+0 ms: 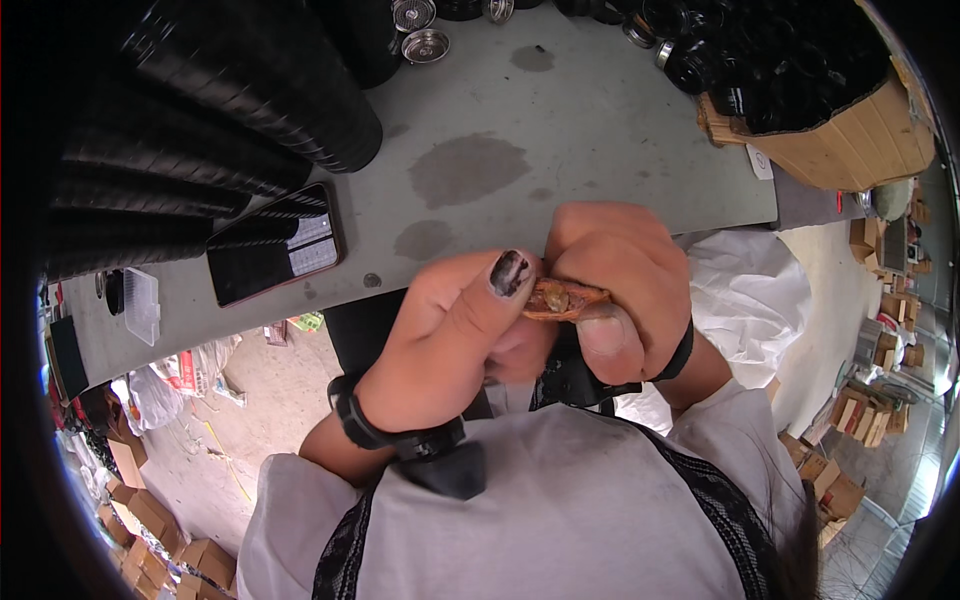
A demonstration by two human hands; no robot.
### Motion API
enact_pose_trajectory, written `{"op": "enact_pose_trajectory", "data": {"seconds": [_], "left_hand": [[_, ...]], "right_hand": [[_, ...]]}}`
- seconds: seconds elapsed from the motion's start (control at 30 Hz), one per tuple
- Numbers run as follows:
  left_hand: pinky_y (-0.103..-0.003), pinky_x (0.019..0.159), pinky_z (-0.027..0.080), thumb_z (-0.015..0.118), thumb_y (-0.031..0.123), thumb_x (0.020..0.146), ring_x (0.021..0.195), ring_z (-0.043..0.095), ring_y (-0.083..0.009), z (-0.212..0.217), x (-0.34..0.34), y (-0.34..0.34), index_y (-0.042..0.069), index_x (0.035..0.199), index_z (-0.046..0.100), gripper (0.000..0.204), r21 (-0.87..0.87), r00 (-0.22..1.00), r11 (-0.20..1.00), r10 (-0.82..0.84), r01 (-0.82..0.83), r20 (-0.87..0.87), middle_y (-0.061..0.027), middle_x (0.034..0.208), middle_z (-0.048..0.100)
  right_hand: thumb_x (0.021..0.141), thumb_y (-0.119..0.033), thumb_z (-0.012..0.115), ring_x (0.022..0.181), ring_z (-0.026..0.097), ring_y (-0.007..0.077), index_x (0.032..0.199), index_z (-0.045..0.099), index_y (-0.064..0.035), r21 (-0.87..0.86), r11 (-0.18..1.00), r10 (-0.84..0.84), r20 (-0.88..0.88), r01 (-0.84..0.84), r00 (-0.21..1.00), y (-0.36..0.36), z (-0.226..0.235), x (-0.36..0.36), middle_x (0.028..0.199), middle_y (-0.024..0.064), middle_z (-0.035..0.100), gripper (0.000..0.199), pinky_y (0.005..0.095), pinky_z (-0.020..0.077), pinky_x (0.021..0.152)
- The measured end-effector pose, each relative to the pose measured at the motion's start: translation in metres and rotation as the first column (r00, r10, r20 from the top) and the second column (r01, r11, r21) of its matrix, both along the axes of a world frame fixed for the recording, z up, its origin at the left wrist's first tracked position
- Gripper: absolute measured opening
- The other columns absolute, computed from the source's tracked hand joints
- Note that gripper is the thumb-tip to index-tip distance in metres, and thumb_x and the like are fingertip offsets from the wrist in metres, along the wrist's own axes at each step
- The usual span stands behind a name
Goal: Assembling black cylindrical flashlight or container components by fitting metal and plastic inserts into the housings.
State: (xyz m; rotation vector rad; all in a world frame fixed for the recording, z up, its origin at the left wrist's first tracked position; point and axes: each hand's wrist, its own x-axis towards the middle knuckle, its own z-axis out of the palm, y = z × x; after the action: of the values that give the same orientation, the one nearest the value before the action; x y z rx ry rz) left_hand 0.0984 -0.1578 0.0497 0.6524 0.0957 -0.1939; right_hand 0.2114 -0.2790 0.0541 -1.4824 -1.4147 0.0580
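Close in front of my chest, both hands pinch a small orange-brown piece (560, 299) between them. It has rough, reddish edges and a yellowish lump in its middle; its exact kind I cannot make out. My left hand (435, 330) grips the left end, its dark-marked thumbnail uppermost. At the other end my right hand (625, 280) is closed, its thumb pressed along the lower edge and fingers curled behind. A black wristband (400, 435) circles my left wrist. The fingertips beneath the piece are partly hidden.
A grey table (590, 130) with dark stains lies beyond my hands. On its left are a smartphone (275, 245), tall stacks of black round parts (270, 80) and a clear plastic box (142, 305). A cardboard box (830, 150) of black parts stands far right, metal strainer discs (425, 46) at the back.
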Motion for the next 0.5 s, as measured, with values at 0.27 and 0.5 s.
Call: {"op": "enact_pose_trajectory", "data": {"seconds": [0.27,0.5], "left_hand": [[-0.030,0.047,0.036,0.051,0.007,0.087,0.048,0.043,-0.0218,0.000,0.002,0.001,-0.001,0.073,0.052,0.016,0.729,0.868,0.480,0.176,-0.487,0.464,-0.0087,0.058,0.042],[-0.033,0.050,0.038,0.051,0.007,0.085,0.054,0.046,-0.0268,-0.006,0.001,-0.003,-0.001,0.076,0.051,0.011,0.670,0.823,0.515,0.137,-0.535,0.552,-0.0113,0.065,0.045]], "right_hand": [[0.080,-0.018,0.057,0.048,0.043,0.0245,0.070,0.054,-0.0004,-0.006,1.000,0.002,-0.293,-0.004,0.956,-0.007,0.000,-0.007,0.058,0.0084,0.046,0.021,0.0331,0.0338,0.045],[0.091,-0.038,0.044,0.045,0.041,0.0094,0.068,0.054,0.0045,-0.139,0.990,-0.115,-0.702,0.024,0.703,-0.011,0.008,-0.028,0.060,0.0102,0.052,0.049,0.0240,0.0287,0.042]]}}
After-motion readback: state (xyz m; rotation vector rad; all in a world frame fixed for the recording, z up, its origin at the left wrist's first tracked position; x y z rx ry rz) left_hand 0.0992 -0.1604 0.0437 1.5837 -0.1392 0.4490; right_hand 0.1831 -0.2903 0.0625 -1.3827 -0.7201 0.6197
